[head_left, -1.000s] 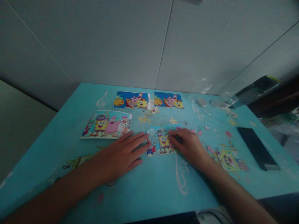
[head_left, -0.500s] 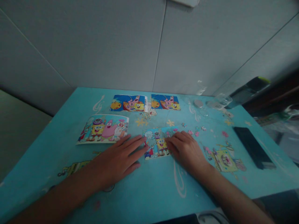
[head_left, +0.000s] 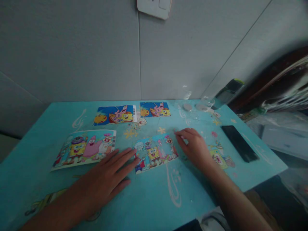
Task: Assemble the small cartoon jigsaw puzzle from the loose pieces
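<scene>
A partly assembled cartoon jigsaw puzzle (head_left: 153,153) lies on the table in front of me, with a bare gap showing in its right half. My left hand (head_left: 112,175) rests flat with fingers spread, its fingertips on the puzzle's left edge. Just past the puzzle's upper right corner is my right hand (head_left: 192,142), thumb and forefinger pinched close to the tabletop. Whatever is at those fingertips is too small and blurred to name. The matching picture sheet (head_left: 85,147) lies to the left, beyond my left hand.
Two blue cartoon pictures, a larger sheet (head_left: 115,114) and a smaller one (head_left: 155,109), lie near the wall. Clear cups (head_left: 208,102) and a dark bottle (head_left: 228,93) are at the back right. A black flat case (head_left: 239,142) lies right on the blue patterned table (head_left: 149,199).
My right hand has left the puzzle's right half and moved to the loose pieces beside it, uncovering that half. My left hand stays at the left edge. The view has swung right.
</scene>
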The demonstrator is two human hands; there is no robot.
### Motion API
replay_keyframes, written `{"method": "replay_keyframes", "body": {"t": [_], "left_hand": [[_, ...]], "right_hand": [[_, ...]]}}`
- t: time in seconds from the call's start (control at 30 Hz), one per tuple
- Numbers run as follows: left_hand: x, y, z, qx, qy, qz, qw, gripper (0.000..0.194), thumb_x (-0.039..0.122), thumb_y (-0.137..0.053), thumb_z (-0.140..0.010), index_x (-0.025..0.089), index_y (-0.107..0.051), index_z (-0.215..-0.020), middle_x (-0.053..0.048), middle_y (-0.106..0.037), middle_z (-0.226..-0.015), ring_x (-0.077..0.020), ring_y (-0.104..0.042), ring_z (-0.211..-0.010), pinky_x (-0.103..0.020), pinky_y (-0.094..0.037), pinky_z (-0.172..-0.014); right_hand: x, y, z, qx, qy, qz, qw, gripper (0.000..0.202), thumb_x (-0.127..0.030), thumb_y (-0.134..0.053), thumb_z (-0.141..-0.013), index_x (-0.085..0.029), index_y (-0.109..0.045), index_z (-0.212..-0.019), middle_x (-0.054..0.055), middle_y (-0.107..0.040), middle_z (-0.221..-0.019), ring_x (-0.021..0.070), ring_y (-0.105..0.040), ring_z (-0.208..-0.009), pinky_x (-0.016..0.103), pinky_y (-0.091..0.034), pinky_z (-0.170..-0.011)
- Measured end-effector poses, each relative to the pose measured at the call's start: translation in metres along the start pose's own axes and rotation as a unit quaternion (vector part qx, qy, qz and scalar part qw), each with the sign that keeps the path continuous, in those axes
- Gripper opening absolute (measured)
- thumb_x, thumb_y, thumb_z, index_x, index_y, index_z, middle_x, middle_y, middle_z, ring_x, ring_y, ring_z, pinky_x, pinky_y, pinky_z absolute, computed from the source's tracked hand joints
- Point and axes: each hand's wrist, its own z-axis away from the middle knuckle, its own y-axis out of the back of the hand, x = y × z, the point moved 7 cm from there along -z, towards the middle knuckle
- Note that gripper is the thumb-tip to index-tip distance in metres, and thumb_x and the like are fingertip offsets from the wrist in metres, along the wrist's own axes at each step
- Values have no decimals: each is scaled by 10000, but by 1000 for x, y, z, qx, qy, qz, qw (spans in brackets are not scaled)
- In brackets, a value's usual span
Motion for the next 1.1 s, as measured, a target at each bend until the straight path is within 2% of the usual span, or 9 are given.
{"method": "replay_keyframes", "body": {"t": [0.17, 0.3, 0.4, 0.57, 0.77, 0.97, 1.1], "left_hand": [[-1, 2, -1, -4, 5, 6, 1000, 478, 385, -445, -1115, 292, -450, -1584, -31, -442, -1637, -215, -434, -1477, -388, -172, -1301], [-2, 4, -3, 2, -1, 8, 1000, 466, 389, -435, -1117, 300, -465, -1574, -26, -436, -1641, -209, -439, -1472, -376, -200, -1290], [-3, 2, -2, 0, -3, 11, 1000, 476, 391, -443, -1114, 301, -451, -1581, -27, -428, -1645, -209, -440, -1470, -385, -193, -1294], [-4, -2, 0, -16, 3, 15, 1000, 495, 391, -469, -1103, 298, -440, -1589, -42, -428, -1646, -230, -459, -1463, -420, -210, -1295], [-4, -3, 2, -34, 15, 24, 999, 521, 396, -483, -1099, 308, -406, -1606, -43, -413, -1656, -239, -459, -1468, -440, -209, -1300], [-4, -6, 2, -44, 28, 33, 998, 493, 372, -474, -1106, 301, -429, -1592, -42, -386, -1672, -228, -402, -1511, -428, -159, -1316], [-4, -6, 2, -38, 29, 35, 998, 480, 360, -461, -1109, 290, -443, -1584, -51, -397, -1665, -234, -396, -1515, -436, -172, -1314]], "right_hand": [[74, 20, 2, 0, -142, 33, 989, 228, -273, -614, -950, -199, -808, -1044, 79, -788, -962, 250, -706, -843, 390, -521, -822], [97, 31, 6, -17, -208, 26, 978, 242, -358, -642, -929, -215, -825, -996, 64, -790, -871, 233, -691, -745, 375, -496, -737], [98, 29, 7, -49, -215, -6, 975, 235, -397, -675, -903, -221, -821, -958, 52, -792, -853, 217, -685, -708, 355, -485, -696], [88, 14, 7, -104, -186, -28, 977, 275, -467, -699, -889, -228, -814, -962, 47, -779, -816, 204, -678, -671, 324, -469, -626], [85, 13, 7, -93, -166, -12, 982, 258, -449, -701, -885, -223, -821, -916, 45, -749, -719, 188, -650, -606, 318, -456, -603], [93, 12, 8, -97, -195, -17, 976, 230, -431, -728, -870, -216, -806, -902, 50, -748, -753, 193, -646, -612, 325, -448, -594], [75, 14, 5, -76, -194, -130, 969, 246, -451, -723, -889, -212, -782, -903, 46, -761, -791, 189, -658, -665, 311, -479, -616]]}}
